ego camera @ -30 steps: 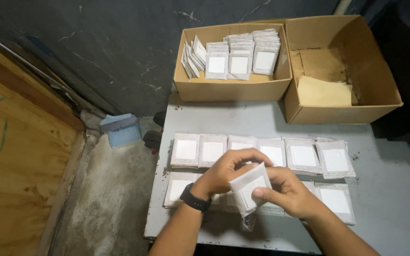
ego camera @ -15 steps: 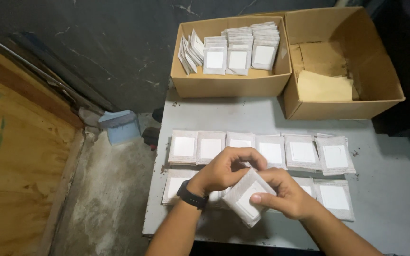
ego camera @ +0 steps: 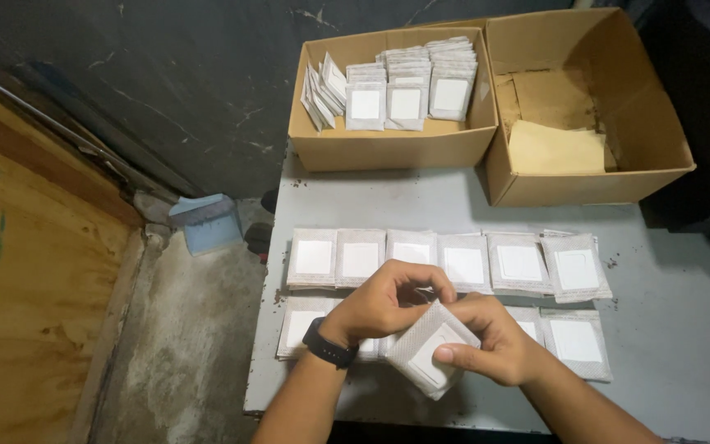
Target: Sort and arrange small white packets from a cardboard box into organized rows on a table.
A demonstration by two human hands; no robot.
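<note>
Both hands meet over the near edge of the grey table [ego camera: 684, 345], and between them sits one small white packet [ego camera: 429, 349], held tilted just above the front row. The left hand [ego camera: 384, 300], with a black watch [ego camera: 329, 343] at the wrist, curls over the packet's top corner with fingers bent in a pinch, while the right hand [ego camera: 495, 337] grips its lower side, thumb pressed flat on the face. A second ago the packet stood more upright between the fingers with its face turned toward the camera; half a second ago it was already tipping over; now it lies lower and closer to flat, turned at an angle, so the hands have been rotating it downward toward the table. Beneath and beyond the hands, two rows of packets [ego camera: 466, 263] lie side by side, unchanged. At the far edge, a cardboard box [ego camera: 388, 148] holds more packets standing in stacks, and just beside it a larger cardboard box [ego camera: 593, 185] holds only a sheet of brown paper [ego camera: 556, 148].
</note>
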